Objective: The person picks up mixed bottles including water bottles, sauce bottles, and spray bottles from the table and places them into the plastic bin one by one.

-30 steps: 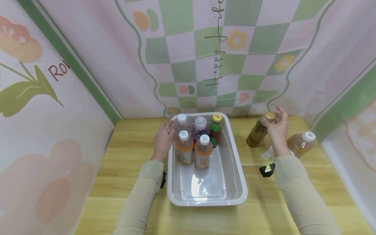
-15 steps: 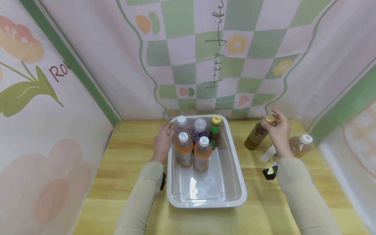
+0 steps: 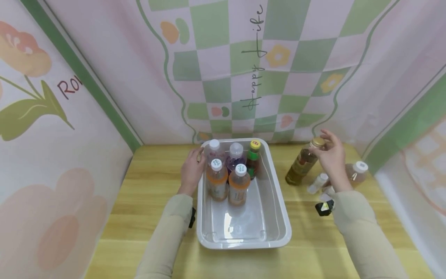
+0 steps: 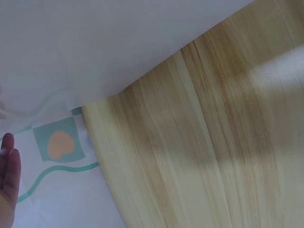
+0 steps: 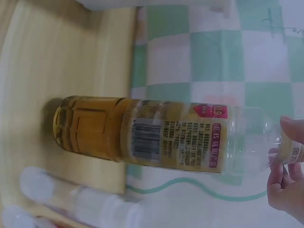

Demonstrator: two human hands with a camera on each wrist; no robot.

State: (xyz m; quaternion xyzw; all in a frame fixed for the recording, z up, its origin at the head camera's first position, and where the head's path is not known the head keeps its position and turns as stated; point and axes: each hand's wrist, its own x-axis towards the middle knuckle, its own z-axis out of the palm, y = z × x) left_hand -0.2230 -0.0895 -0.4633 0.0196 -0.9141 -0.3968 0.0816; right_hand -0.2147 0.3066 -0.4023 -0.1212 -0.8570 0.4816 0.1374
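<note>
My right hand (image 3: 331, 157) pinches a clear bottle of amber liquid (image 3: 301, 166) at its neck, just under the gold cap. In the right wrist view this amber bottle (image 5: 171, 135) shows a gold label with a barcode, and its base is close to the tabletop. My left hand (image 3: 192, 170) is at the left rim of a light grey plastic bin (image 3: 244, 228), near its back corner. In the left wrist view, part of the left hand (image 4: 8, 183) shows at the edge with straight fingers.
The bin's back half holds several bottles: two orange ones (image 3: 238, 193), a purple one (image 3: 235, 161), a yellow-capped one (image 3: 253, 159) and a white-capped one (image 3: 213, 149). Beside my right wrist are a small white-capped bottle (image 3: 318, 184) and a larger one (image 3: 358, 172). A patterned cloth (image 3: 216, 89) hangs behind.
The amber bottle's base has shifted left and toward me, with my right hand still at its neck. My left hand stays at the bin's rim. The head view has tilted slightly.
</note>
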